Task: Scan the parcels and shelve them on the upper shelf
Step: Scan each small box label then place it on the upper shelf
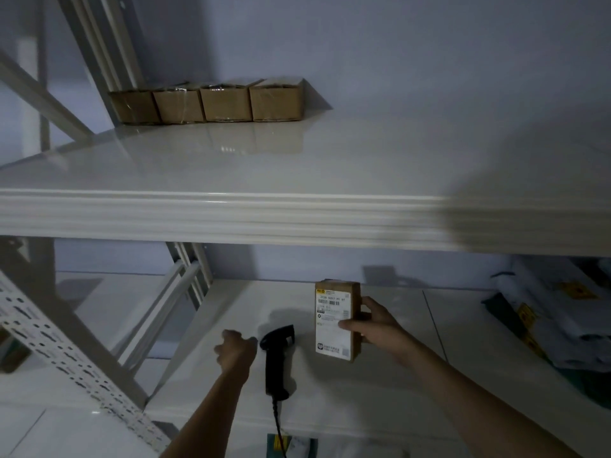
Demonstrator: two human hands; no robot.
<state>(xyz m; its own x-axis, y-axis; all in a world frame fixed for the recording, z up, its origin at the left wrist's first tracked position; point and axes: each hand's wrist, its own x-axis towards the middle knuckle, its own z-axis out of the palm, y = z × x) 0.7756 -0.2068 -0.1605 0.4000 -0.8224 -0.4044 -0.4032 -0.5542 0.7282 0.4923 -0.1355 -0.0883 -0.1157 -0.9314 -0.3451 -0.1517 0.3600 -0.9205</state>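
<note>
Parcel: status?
Right hand grips parcel, label up. Left hand curled beside scanner, apparently not holding. Four boxes on upper shelf.

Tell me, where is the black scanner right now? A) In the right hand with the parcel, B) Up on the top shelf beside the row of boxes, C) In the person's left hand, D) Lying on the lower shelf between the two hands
D: the scanner lies on the lower shelf, the left hand beside it, while the right hand holds the parcel.
</note>
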